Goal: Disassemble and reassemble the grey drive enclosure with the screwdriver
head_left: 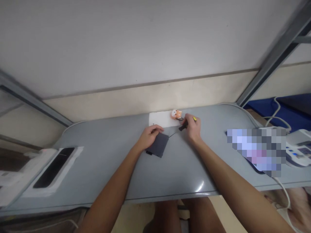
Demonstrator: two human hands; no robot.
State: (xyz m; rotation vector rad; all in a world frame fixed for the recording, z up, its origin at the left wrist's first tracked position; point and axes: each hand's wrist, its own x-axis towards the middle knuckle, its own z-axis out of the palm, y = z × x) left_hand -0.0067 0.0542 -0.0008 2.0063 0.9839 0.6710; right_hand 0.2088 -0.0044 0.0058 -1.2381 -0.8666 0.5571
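A flat dark grey rectangular device lies on the grey table. My left hand rests on its far left corner, fingers curled down on it. My right hand is closed round a small tool with a black and yellow handle, whose thin shaft points down-left toward the device's far right corner. Just behind the hands lie a white card and a small orange and white toy figure.
A white tray with a black slab sits at the table's left end. At the right are a blurred patch, a white device and white cables. A wall stands close behind the table. My knees show under the front edge.
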